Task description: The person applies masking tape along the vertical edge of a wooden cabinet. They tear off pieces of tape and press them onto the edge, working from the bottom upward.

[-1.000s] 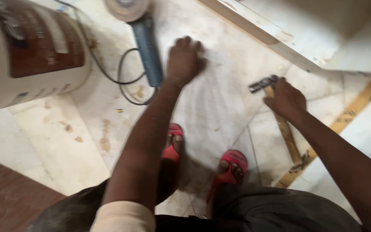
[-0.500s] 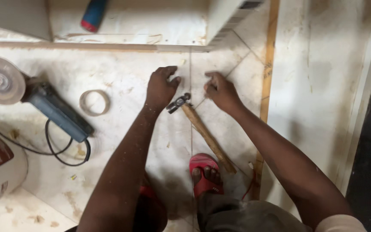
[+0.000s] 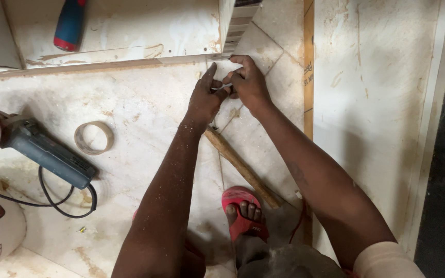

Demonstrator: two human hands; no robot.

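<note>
Head view: white board [image 3: 130, 36] edge along top, dusty tile floor [image 3: 145, 123] below. Angle grinder [image 3: 37, 146] far left, hammer handle [image 3: 240, 167] runs diagonally under forearms. Both hands meet at board corner; left hand [image 3: 204, 100] and right hand [image 3: 248, 82] pinch a small thin metal piece [image 3: 221, 87], axis roughly horizontal, both arms extended forward.

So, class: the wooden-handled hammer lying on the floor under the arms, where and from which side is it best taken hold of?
Probably the hammer is best taken by the bare lower stretch of its wooden handle, close to the red sandal. The handle lies flat and slanted, its upper end hidden under the left hand, so a hand would come from above, fingers closing across the shaft.
</note>
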